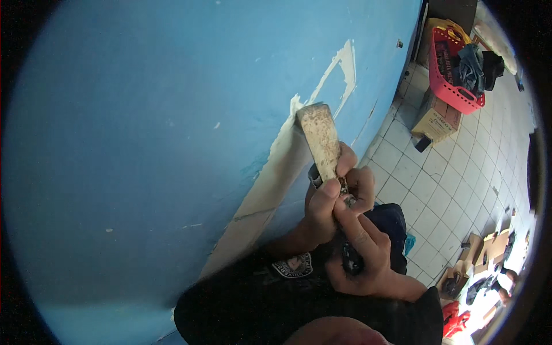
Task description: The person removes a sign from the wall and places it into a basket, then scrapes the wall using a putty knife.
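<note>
Both my hands grip one scraper [321, 135], which has a wide, stained, pale blade and a dark handle. My left hand [322, 210] is closed around the lower part of the blade, its thumb on the front face. Lower down, my right hand [371, 253] wraps the handle, whose black rounded end shows by the palm. The blade's far edge meets the blue wall [144, 144], at the side of a long pale strip [276, 178] where the paint is off. Ragged white paint edges [348, 63] outline a narrow patch farther up.
To the right lies a white tiled floor [402, 155]. A pink basket [454, 95] of clothes stands by a cardboard box [437, 118] at the far right. Opened cardboard [491, 250] and a red bag [454, 319] lie at the lower right, near a bright glare.
</note>
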Demonstrator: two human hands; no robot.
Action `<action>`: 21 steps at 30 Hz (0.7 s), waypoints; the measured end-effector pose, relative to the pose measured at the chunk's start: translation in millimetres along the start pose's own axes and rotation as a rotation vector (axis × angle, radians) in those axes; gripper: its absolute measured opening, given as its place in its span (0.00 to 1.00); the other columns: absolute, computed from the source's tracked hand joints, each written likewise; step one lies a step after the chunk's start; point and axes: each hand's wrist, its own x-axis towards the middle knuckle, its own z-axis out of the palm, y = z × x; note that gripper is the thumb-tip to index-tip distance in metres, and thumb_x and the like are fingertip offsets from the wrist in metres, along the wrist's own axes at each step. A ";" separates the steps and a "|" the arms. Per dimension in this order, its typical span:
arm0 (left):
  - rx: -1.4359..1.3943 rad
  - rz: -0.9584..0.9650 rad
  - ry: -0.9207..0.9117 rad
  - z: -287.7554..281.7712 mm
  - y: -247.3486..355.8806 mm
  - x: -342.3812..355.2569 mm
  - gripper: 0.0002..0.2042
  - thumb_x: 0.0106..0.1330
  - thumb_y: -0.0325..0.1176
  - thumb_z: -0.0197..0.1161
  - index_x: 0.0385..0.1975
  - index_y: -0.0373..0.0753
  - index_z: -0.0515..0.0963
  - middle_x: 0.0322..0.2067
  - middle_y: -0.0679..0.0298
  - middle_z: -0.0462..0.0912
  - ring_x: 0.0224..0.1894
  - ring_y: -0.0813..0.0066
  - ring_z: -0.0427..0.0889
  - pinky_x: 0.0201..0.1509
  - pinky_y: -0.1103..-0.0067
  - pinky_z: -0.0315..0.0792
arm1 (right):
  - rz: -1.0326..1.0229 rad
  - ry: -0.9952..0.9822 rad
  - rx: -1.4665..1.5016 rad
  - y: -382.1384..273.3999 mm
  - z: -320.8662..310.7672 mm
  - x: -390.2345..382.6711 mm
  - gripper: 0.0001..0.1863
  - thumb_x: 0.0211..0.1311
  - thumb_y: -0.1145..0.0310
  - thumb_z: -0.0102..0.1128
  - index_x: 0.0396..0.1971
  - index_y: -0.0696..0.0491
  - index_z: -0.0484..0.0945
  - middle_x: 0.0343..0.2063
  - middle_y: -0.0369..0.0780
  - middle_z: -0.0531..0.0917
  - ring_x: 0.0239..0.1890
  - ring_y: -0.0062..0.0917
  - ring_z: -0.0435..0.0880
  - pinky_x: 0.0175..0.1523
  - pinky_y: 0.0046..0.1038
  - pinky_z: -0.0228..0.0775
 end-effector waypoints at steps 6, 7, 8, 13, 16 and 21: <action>-0.008 0.019 0.053 4.6 -2.1 -6.0 0.18 0.66 0.50 0.55 0.39 0.44 0.59 0.25 0.67 0.66 0.15 0.82 0.62 0.28 0.80 0.54 | 0.009 -0.042 0.035 -7.1 -3.6 -4.1 0.40 0.42 0.87 0.52 0.63 0.68 0.63 0.44 0.60 0.79 0.44 0.42 0.85 0.46 0.27 0.75; -0.022 0.032 0.045 3.2 -1.9 -2.5 0.17 0.66 0.48 0.54 0.39 0.42 0.59 0.30 0.68 0.65 0.14 0.81 0.63 0.32 0.76 0.55 | 0.014 -0.057 0.032 -4.2 -2.3 -3.6 0.40 0.42 0.86 0.53 0.64 0.68 0.63 0.44 0.60 0.79 0.44 0.42 0.85 0.46 0.27 0.75; -0.035 0.041 0.042 2.2 -1.5 -0.5 0.16 0.66 0.45 0.53 0.40 0.39 0.60 0.35 0.70 0.64 0.13 0.80 0.63 0.35 0.73 0.55 | 0.010 -0.052 0.027 -2.6 -0.1 -0.8 0.40 0.42 0.86 0.53 0.64 0.68 0.63 0.44 0.60 0.79 0.44 0.42 0.85 0.46 0.27 0.75; -0.012 0.010 0.019 -3.4 -1.2 0.5 0.17 0.66 0.46 0.53 0.39 0.39 0.61 0.34 0.70 0.64 0.13 0.81 0.61 0.35 0.73 0.54 | -0.026 -0.017 -0.026 4.2 5.8 -4.0 0.39 0.44 0.85 0.54 0.64 0.68 0.62 0.43 0.58 0.79 0.42 0.40 0.86 0.43 0.26 0.76; -0.020 0.023 0.049 -0.6 2.5 3.5 0.17 0.66 0.46 0.54 0.40 0.39 0.62 0.33 0.71 0.64 0.13 0.82 0.60 0.35 0.74 0.54 | 0.026 -0.017 -0.031 -0.1 11.9 -3.1 0.38 0.45 0.85 0.55 0.64 0.68 0.62 0.43 0.58 0.79 0.42 0.39 0.86 0.42 0.26 0.76; 0.003 -0.009 0.079 5.5 11.4 5.1 0.16 0.65 0.48 0.53 0.40 0.44 0.60 0.23 0.70 0.63 0.15 0.83 0.58 0.29 0.79 0.54 | -0.010 -0.012 -0.024 -2.6 12.5 2.4 0.38 0.46 0.85 0.55 0.64 0.68 0.62 0.43 0.59 0.79 0.42 0.41 0.86 0.41 0.26 0.75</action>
